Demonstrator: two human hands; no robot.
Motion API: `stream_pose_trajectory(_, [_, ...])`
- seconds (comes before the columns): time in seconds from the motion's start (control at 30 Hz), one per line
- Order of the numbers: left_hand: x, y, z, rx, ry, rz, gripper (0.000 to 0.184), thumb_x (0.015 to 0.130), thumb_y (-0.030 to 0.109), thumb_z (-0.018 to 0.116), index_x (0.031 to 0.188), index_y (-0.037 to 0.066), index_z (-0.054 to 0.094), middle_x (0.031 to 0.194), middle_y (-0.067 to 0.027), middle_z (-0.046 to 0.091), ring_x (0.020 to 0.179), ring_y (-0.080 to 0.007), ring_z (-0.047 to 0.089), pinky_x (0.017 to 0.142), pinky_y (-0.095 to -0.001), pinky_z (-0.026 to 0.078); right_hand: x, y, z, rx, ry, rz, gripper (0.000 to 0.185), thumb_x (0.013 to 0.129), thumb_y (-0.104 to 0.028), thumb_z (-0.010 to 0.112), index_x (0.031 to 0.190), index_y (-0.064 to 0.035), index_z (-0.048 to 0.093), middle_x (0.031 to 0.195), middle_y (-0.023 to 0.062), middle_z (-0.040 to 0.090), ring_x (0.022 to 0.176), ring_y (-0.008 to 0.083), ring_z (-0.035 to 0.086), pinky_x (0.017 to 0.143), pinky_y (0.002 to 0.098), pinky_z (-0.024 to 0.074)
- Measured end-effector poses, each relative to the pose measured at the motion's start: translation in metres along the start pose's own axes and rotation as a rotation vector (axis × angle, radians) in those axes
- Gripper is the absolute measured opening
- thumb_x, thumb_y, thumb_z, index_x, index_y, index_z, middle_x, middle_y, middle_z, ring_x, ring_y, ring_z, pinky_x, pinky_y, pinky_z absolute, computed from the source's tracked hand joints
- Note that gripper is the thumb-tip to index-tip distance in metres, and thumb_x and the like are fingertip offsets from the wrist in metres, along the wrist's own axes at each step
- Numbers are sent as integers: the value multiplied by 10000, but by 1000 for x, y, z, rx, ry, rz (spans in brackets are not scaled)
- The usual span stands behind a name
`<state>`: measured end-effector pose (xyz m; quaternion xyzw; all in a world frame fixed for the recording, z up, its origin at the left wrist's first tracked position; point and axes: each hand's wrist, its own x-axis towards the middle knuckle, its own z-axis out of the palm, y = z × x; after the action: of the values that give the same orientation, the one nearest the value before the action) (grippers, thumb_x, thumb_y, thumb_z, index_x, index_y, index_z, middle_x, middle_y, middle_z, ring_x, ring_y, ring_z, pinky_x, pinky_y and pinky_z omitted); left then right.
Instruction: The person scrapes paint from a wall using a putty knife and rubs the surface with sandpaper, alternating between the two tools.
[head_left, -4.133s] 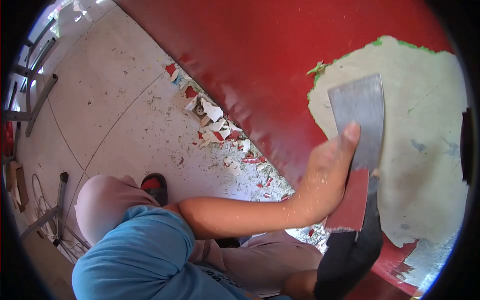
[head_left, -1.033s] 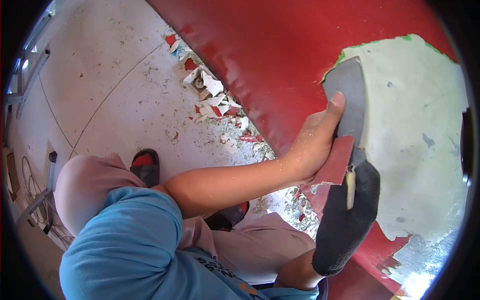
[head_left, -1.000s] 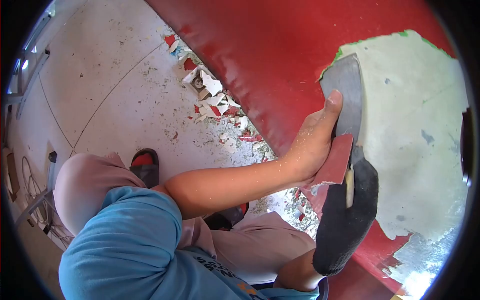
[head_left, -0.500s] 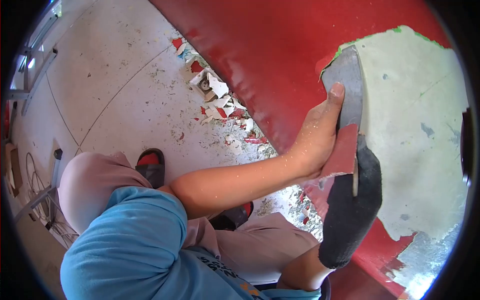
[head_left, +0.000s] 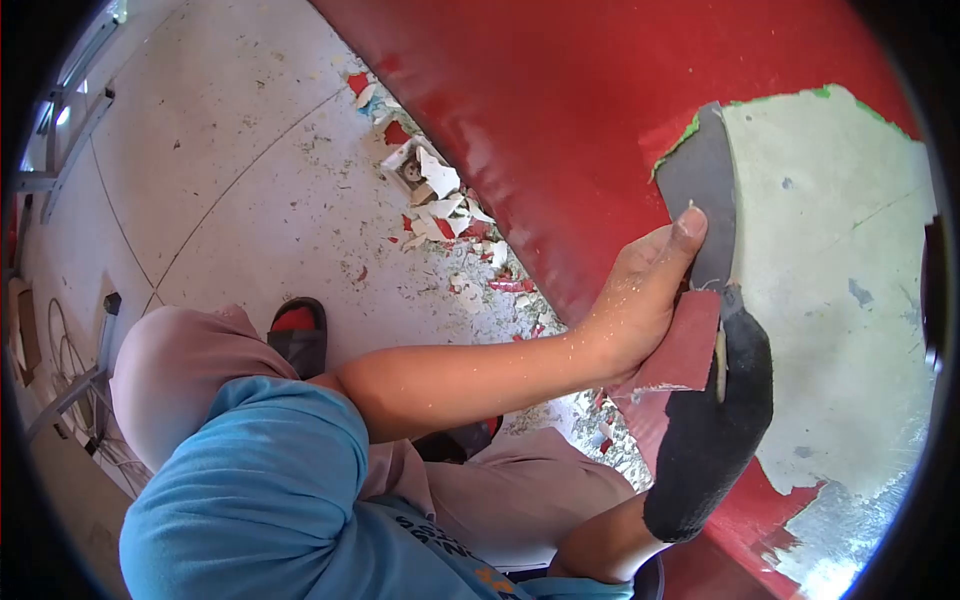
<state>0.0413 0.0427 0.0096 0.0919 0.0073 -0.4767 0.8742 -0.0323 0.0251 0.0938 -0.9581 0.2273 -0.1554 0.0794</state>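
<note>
A wide grey metal scraper (head_left: 700,170) lies against the red wall, its far edge at the border between red paint and the bared pale green surface (head_left: 810,220). My left hand (head_left: 650,285), bare and dotted with pale flecks, presses its thumb on the blade; the other fingers are mostly hidden. My right hand (head_left: 725,420), in a black glove, is wrapped round the handle, of which a beige strip shows. A peeled flap of red paint (head_left: 690,345) hangs between my two hands, its dull back partly covering them.
Red paint (head_left: 520,100) covers the wall beyond the blade. Paint chips (head_left: 440,200) and crumbs lie on the floor along the wall's foot, around a small white box (head_left: 408,168). Metal ladder-like frames (head_left: 75,150) and a cable (head_left: 70,370) are at the left.
The scraper and both hands sit slightly lower in view, as does the wall, so the camera has shifted. The red flap looks shorter and flatter between my hands.
</note>
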Motion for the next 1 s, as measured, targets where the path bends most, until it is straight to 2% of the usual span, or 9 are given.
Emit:
stream_pose_trajectory(0.1, [-4, -20, 16, 164, 108, 219, 500, 946, 525, 401, 923, 49, 550, 812, 25, 553, 732, -33, 487, 682, -201, 415, -8, 5, -24, -229, -143, -61, 240, 860, -62, 561, 1088, 3, 598, 1005, 163, 640, 919, 275, 638, 798, 325, 491])
stream_pose_trajectory(0.13, [1, -14, 9, 167, 114, 229, 500, 946, 525, 401, 923, 49, 550, 812, 25, 553, 732, -33, 487, 682, -201, 415, -7, 4, -18, -73, -143, 87, 251, 846, -66, 573, 1087, -2, 601, 1006, 161, 642, 920, 286, 637, 810, 333, 490])
stream_pose_trajectory(0.3, [0, -6, 1, -29, -3, 6, 496, 963, 476, 406, 1039, 16, 575, 999, 13, 555, 945, -65, 465, 872, -233, 375, 2, 11, -1, -149, -22, -134, 244, 836, -65, 580, 1065, 16, 608, 961, 148, 663, 901, 282, 651, 808, 336, 498])
stream_pose_trajectory(0.37, [-1, -14, 14, 177, 155, 291, 477, 953, 489, 421, 949, 39, 578, 870, 25, 567, 788, -43, 496, 735, -204, 420, 0, 2, -18, -15, -140, 1, 227, 849, -59, 561, 1059, 5, 619, 1046, 163, 644, 979, 265, 634, 841, 330, 485])
stream_pose_trajectory(0.57, [-2, -5, 3, 8, 61, 76, 479, 953, 476, 436, 962, 20, 584, 924, 11, 553, 888, -63, 459, 832, -233, 386, 3, 5, 2, 81, 4, 34, 237, 857, -74, 553, 1049, 52, 611, 1002, 161, 664, 942, 253, 650, 830, 323, 491])
stream_pose_trajectory(0.67, [4, -15, 4, 358, 267, 384, 473, 948, 484, 439, 894, 32, 569, 816, 18, 557, 734, -50, 486, 674, -212, 417, 3, 10, -2, 144, -140, 122, 251, 825, -34, 559, 1068, 3, 614, 1058, 164, 638, 983, 249, 629, 859, 342, 474])
stream_pose_trajectory(0.77, [17, 10, -20, 20, 207, 244, 486, 948, 477, 444, 924, 9, 571, 841, 0, 574, 785, -60, 491, 736, -230, 415, 19, 4, 40, 194, -61, -60, 329, 799, 18, 511, 1123, 26, 567, 1098, 142, 615, 1032, 251, 593, 920, 338, 432])
stream_pose_trajectory(0.83, [11, 10, -16, 87, 180, 239, 479, 946, 471, 454, 898, 9, 570, 816, 0, 560, 786, -56, 476, 743, -233, 404, 17, 1, 26, 275, -73, -32, 308, 825, -25, 488, 1117, 32, 570, 1127, 158, 611, 1044, 273, 593, 917, 338, 432])
stream_pose_trajectory(1.0, [-6, 0, 8, 186, 183, 121, 483, 945, 489, 440, 777, 45, 528, 728, 22, 496, 716, -48, 442, 658, -220, 376, 10, -7, -27, -97, -199, 196, 286, 868, -124, 496, 1089, 23, 601, 1050, 182, 638, 1004, 302, 613, 882, 344, 452])
